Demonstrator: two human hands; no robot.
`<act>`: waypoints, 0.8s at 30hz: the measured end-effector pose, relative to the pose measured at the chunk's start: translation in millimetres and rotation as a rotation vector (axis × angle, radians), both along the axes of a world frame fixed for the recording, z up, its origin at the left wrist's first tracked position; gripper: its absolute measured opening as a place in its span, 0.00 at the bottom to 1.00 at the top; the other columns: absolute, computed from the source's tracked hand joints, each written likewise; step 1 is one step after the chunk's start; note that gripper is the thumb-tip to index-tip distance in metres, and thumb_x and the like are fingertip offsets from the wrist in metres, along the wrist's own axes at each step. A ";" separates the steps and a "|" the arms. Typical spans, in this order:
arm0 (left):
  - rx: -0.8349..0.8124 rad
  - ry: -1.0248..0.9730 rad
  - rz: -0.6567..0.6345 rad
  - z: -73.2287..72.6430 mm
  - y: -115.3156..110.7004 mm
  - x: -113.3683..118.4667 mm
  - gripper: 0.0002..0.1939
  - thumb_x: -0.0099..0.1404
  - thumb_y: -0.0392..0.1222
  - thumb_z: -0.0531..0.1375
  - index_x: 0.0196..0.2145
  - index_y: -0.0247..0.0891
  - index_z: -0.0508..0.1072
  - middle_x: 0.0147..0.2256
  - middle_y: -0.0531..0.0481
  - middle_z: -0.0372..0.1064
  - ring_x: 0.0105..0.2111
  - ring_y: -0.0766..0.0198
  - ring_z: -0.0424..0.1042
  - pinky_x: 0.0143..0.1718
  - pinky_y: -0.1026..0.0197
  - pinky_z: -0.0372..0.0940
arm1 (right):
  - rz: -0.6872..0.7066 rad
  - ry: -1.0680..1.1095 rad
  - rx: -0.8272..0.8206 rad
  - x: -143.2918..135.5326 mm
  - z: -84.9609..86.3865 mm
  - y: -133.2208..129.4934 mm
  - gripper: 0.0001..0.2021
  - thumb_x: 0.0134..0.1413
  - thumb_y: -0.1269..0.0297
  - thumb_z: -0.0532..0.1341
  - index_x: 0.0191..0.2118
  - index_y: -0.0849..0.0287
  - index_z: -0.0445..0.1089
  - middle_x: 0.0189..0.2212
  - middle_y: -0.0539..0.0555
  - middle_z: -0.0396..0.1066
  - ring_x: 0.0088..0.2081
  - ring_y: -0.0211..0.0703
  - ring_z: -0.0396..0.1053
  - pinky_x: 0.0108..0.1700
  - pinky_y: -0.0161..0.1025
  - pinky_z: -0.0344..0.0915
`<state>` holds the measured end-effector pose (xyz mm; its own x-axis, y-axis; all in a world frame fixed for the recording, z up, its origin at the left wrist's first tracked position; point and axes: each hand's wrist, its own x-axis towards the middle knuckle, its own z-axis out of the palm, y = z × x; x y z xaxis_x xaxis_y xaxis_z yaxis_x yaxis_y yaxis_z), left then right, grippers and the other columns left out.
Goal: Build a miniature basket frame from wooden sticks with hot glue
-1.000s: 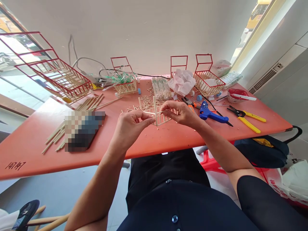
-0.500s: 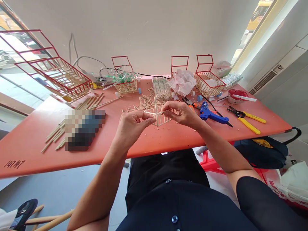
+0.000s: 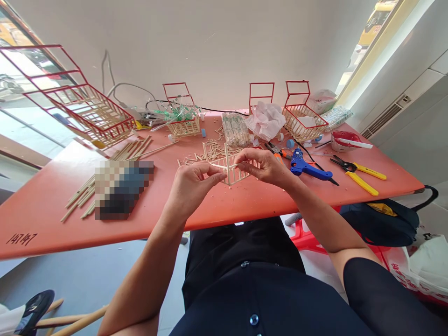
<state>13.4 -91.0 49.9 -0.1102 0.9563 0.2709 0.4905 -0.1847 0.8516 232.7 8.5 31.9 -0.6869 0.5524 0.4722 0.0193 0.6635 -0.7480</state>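
Between my hands, above the orange table (image 3: pixel 210 205), is a small basket frame (image 3: pixel 228 161) of pale wooden sticks, with uprights standing out of it. My left hand (image 3: pixel 191 184) is closed in a pinch on its near left side, thumb and forefinger at the corner upright. From the right, my right hand (image 3: pixel 268 165) pinches a thin stick at the same frame, close to that upright. Fingers cover part of the frame's sides. Behind it lie many short cut sticks (image 3: pixel 213 151). A blue glue gun (image 3: pixel 308 168) rests right of my right hand.
Yellow-handled pliers (image 3: pixel 364 177) and a red bowl (image 3: pixel 345 140) lie at the right. Stick carts with red rims, such as the large cart (image 3: pixel 101 114) at left and a smaller cart (image 3: pixel 304 119), line the back. Long sticks (image 3: pixel 82 196) lie by a blurred dark object (image 3: pixel 122 191).
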 end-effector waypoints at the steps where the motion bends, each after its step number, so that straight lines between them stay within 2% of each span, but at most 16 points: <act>1: 0.001 0.002 -0.003 -1.0 0.0 -0.3 0.08 0.58 0.48 0.69 0.25 0.44 0.83 0.29 0.51 0.80 0.29 0.61 0.70 0.34 0.58 0.63 | 0.000 0.003 0.000 0.1 0.1 0.0 0.11 0.70 0.56 0.65 0.42 0.59 0.76 0.36 0.52 0.75 0.36 0.39 0.68 0.40 0.37 0.65; 9: 0.018 0.006 -0.001 -7.8 -0.9 -4.1 0.09 0.61 0.51 0.69 0.29 0.46 0.86 0.33 0.50 0.83 0.31 0.59 0.73 0.33 0.58 0.63 | -0.004 0.009 0.002 1.0 -0.7 1.3 0.12 0.70 0.55 0.65 0.42 0.59 0.76 0.36 0.53 0.76 0.36 0.39 0.69 0.40 0.37 0.64; 18: 0.084 -0.006 0.047 -3.6 -10.0 -7.0 0.09 0.62 0.50 0.69 0.31 0.46 0.87 0.32 0.51 0.82 0.30 0.60 0.71 0.32 0.58 0.62 | -0.009 0.025 0.005 4.2 4.1 -0.3 0.11 0.70 0.56 0.65 0.41 0.59 0.76 0.36 0.52 0.76 0.37 0.39 0.69 0.42 0.37 0.64; 24: 0.172 -0.084 0.197 -3.3 -13.9 -15.7 0.06 0.63 0.47 0.70 0.35 0.46 0.86 0.35 0.52 0.82 0.31 0.63 0.72 0.36 0.60 0.67 | 0.000 0.032 -0.005 9.7 5.1 3.6 0.14 0.71 0.52 0.64 0.42 0.59 0.75 0.37 0.52 0.75 0.39 0.39 0.69 0.46 0.38 0.66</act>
